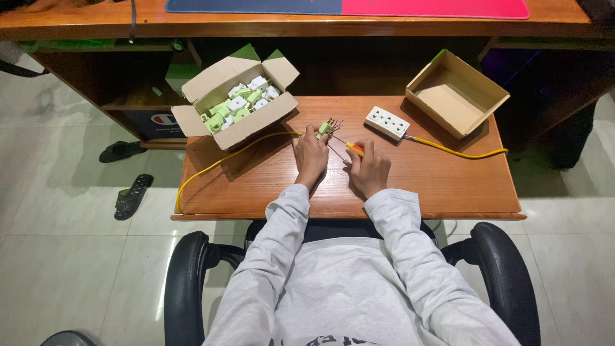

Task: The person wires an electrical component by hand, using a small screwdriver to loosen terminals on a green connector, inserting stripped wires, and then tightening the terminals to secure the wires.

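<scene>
Hidden or unclear from my remote view:
- Green plug [325,130]: mostly covered by left hand [311,157]; I cannot make out its screws.
- Screwdriver [352,147]: handle buried in right hand [370,170], tip too small to read.
- Mat [346,6]: cut by top edge.
- Office chair [192,282]: cut by bottom edge.
- Boxed plugs [240,102]: too small for me to count.
</scene>
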